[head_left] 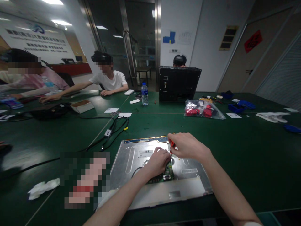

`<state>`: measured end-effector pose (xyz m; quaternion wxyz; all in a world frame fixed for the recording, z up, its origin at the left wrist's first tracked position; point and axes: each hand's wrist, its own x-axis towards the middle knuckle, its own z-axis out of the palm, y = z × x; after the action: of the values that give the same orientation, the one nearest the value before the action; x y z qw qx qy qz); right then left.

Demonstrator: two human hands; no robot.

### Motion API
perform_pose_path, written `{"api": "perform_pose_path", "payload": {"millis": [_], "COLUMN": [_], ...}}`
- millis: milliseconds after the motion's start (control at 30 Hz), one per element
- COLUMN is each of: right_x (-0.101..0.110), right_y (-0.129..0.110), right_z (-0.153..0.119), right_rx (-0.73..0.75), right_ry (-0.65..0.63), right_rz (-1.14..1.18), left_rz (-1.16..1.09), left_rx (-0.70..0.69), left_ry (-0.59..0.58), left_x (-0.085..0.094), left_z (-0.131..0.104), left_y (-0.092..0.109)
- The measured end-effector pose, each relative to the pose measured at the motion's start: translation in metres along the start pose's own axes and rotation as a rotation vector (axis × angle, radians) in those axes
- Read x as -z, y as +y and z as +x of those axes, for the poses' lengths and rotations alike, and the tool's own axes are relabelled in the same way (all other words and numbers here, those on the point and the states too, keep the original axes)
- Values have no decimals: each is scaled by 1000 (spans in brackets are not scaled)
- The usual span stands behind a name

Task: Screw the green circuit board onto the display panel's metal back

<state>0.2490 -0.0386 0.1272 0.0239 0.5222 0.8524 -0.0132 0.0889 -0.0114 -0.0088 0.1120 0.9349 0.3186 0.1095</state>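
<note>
A silver metal display panel [192,175] lies flat before me, with a blue strip board [141,140] along its far edge. On its middle is a green circuit board [168,172], partly covered by my left hand. My right hand [185,145] is closed around the red-orange handle of a screwdriver [172,143], its shaft pointing down at the board. My left hand [160,160] rests over the board with fingers curled together beside the shaft. What its fingertips hold, if anything, is hidden.
Black cables [113,128] run across the table's left. Further back stand a water bottle [145,94] and a black monitor housing [180,84]. A plastic bag with red items [203,110] and blue trays [236,107] lie right. Crumpled tissue [43,187] lies left. Several people sit around.
</note>
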Motion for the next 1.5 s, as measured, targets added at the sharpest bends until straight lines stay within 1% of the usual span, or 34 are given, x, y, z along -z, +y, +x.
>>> {"api": "perform_pose_path", "payload": {"millis": [100,267,467,733,967,1200,1400,1500], "right_x": [0,-1,-3,-3,-1,1,0,-2], "right_y": [1,3,2,3,3,2,4,5], "right_z": [0,2,1,3,1,4,0,0], "right_rx": [-1,-44,-6,-57,-28,-73,-10,-1], "right_ry": [3,15,52,19,19,-24,4,21], "right_rz": [-5,-13,-3,-9,-7,-2,24,20], "left_rz": [-11,7,16,24,28,33,37,17], "left_rx": [-5,13,21,19,12,12,12,12], "left_ry": [0,-22,-25,-25,-21,-30,-20,-19], "left_x": [0,2,2,1,0,-1,-1,-1], "left_z": [0,0,1,1,0,0,1,1], "left_y": [0,2,3,2,1,0,0,0]}}
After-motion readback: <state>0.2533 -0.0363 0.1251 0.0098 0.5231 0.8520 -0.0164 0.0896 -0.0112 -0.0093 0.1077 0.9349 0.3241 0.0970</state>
